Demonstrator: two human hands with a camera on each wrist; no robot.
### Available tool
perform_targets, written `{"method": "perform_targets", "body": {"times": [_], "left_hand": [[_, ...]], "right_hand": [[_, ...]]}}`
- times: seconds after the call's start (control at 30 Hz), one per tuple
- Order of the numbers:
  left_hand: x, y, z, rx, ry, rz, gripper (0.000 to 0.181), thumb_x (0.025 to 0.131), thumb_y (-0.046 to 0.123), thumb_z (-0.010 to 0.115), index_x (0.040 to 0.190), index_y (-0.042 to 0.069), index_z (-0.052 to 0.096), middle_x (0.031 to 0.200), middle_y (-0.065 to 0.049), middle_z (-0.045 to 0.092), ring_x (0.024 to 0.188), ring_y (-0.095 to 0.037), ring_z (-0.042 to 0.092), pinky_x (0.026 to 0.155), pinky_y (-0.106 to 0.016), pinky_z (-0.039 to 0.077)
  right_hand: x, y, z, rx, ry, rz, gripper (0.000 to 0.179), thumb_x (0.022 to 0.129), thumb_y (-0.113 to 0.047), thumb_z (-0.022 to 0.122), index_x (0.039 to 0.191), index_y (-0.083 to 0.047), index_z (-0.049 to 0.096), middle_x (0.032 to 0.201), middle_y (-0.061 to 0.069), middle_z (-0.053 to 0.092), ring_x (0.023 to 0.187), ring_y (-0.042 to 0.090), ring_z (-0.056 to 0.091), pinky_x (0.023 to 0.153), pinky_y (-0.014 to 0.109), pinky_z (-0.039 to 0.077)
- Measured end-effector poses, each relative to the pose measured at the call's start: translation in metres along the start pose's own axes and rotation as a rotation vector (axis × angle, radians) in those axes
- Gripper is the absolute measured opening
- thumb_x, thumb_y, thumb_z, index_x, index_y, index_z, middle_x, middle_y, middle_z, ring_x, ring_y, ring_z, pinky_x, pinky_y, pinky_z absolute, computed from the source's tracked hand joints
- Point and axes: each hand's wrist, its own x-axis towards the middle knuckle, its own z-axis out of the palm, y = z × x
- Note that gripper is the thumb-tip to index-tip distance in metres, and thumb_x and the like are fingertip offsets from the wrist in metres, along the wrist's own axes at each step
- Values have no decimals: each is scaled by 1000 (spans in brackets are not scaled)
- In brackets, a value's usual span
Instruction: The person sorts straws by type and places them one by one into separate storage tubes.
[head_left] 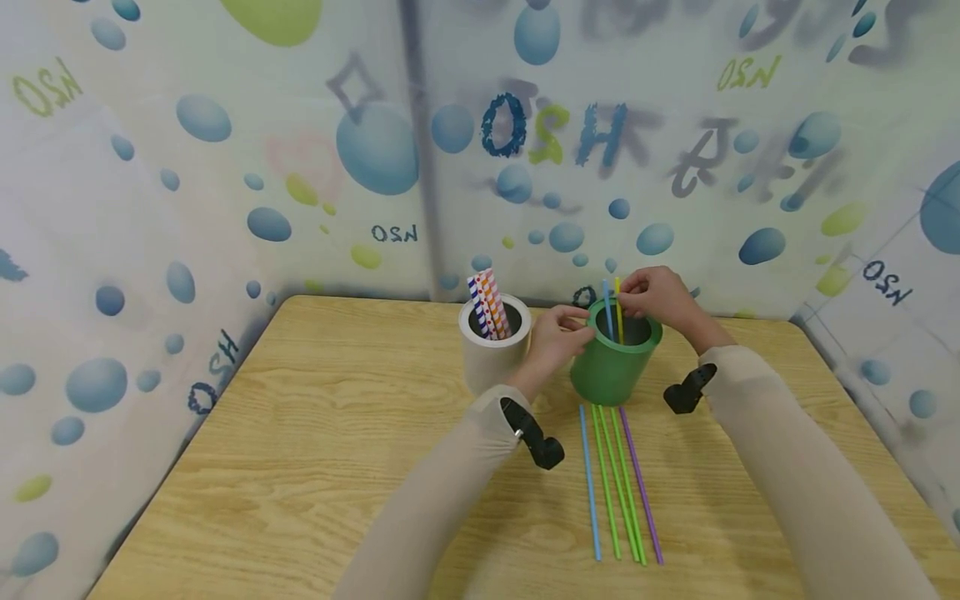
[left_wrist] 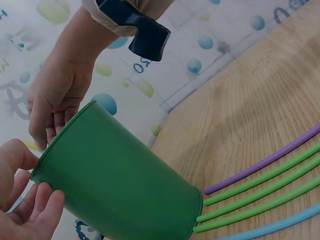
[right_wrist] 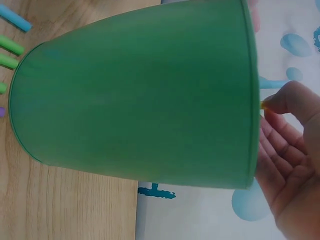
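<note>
A green bucket (head_left: 611,371) stands near the back of the table, a light blue straw (head_left: 608,308) and a yellow straw (head_left: 619,321) upright inside it. Above its mouth, my right hand (head_left: 660,293) pinches the yellow straw between thumb and finger; the right wrist view shows a bit of the yellow straw (right_wrist: 263,105) at the rim. My left hand (head_left: 553,340) is at the bucket's left side, its fingertips against the rim. In the left wrist view, the left hand's fingers (left_wrist: 47,205) lie loosely bent by the bucket wall (left_wrist: 115,175). The straws' lower ends are hidden.
A white pot (head_left: 491,362) with several patterned straws (head_left: 489,304) stands left of the green bucket. Before the bucket lie a blue straw (head_left: 590,483), three green straws (head_left: 606,483) and a purple straw (head_left: 641,487). A printed curtain (head_left: 337,208) hangs behind the wooden table (head_left: 315,433).
</note>
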Motion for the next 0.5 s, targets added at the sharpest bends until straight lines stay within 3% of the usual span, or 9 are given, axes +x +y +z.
{"method": "perform_targets", "body": {"times": [0.2,0.5], "left_hand": [[1,0,1,-3,3,-2,23,78,1,66,101,3,65,78,-3,56,65,-19,59,59,-27,55],[0,0,1,6,4,0,23,78,1,66,101,3,65,78,-3,56,60,-13,55,57,-25,54]], "right_hand": [[0,-4,-1,1,-20,14,25,89,-12,58,100,11,59,87,21,64,69,21,64,63,32,55],[-2,-3,-6,10,-46,-6,28,90,-15,58,104,9,58,87,21,63,72,27,64,63,33,56]]}}
